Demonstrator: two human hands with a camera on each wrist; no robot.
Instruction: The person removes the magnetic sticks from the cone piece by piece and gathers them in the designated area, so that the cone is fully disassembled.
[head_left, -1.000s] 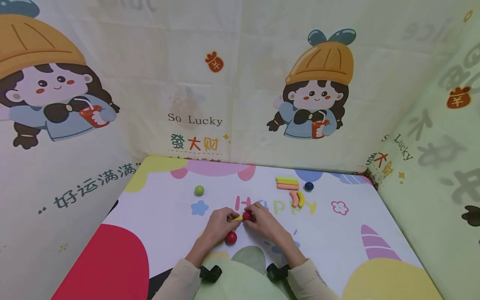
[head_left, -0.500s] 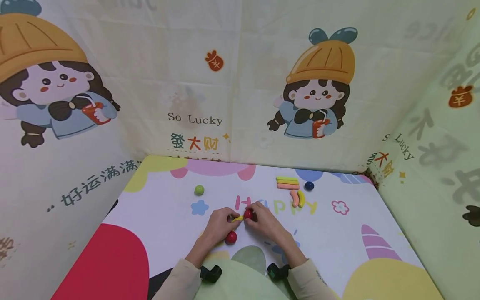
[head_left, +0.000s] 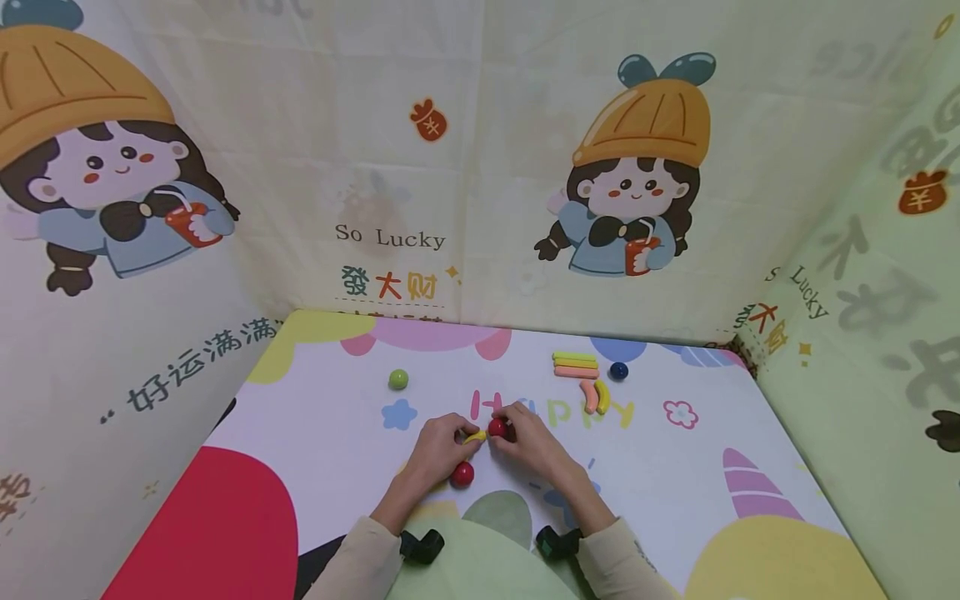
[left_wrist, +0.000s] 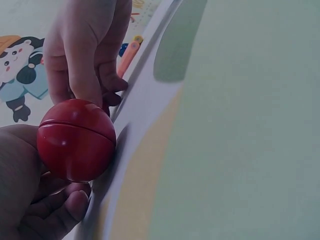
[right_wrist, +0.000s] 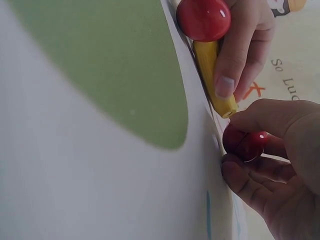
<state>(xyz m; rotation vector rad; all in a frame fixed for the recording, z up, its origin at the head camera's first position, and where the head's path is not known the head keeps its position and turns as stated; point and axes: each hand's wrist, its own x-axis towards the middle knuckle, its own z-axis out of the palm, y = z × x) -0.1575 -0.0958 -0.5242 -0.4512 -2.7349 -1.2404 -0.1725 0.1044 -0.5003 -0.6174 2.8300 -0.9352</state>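
My left hand (head_left: pixel 438 447) pinches a curved yellow stick (right_wrist: pixel 206 60) between thumb and fingers, low over the table. One red ball (head_left: pixel 462 475) sits at the stick's near end, beside the left hand; whether the two are joined I cannot tell. A groove runs round this red ball (left_wrist: pixel 76 142) in the left wrist view. Across from it, my right hand (head_left: pixel 534 446) holds a second red ball (right_wrist: pixel 243 143) between thumb and fingers, just off the stick's far tip. In the head view a small gap separates this ball (head_left: pixel 497 427) from the yellow tip (head_left: pixel 476 436).
A green ball (head_left: pixel 398 379) lies at the back left. At the back right are several straight sticks (head_left: pixel 575 366), a dark blue ball (head_left: pixel 618 372), a curved pink stick (head_left: pixel 588 397) and another curved yellow one (head_left: pixel 602 397). Printed cloth walls (head_left: pixel 502 192) enclose the table.
My right hand has drawn its red ball slightly away to the right, widening the gap to the yellow tip. The left hand has kept its hold and place.
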